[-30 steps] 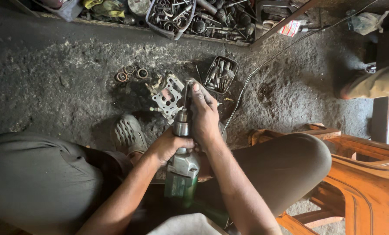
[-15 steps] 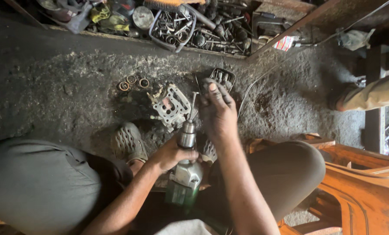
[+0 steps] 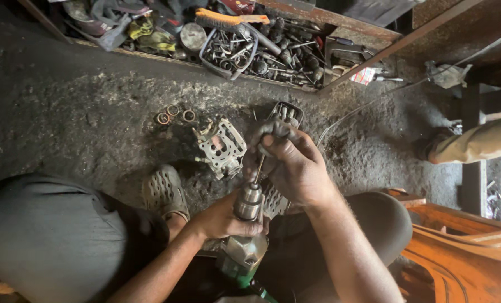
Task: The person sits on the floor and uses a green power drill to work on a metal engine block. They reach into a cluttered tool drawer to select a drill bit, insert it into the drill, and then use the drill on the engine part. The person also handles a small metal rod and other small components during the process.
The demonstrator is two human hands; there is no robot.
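A green-bodied power drill (image 3: 245,247) with a steel chuck points away from the person. The left hand (image 3: 222,220) is clamped around the chuck; the right hand (image 3: 295,165) is closed on the thin bit (image 3: 259,168). A grey finned engine part (image 3: 222,147) lies just left on the gritty floor (image 3: 82,123), three rings (image 3: 173,114) beyond with open ground around them.

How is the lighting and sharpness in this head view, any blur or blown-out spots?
Head view: dim overall, with the upper left floor in deep shadow; the right hand and left hand on the drill chuck are fairly sharp; the orange plastic chair at lower right is brightest; edges bow slightly, as with a wide lens.
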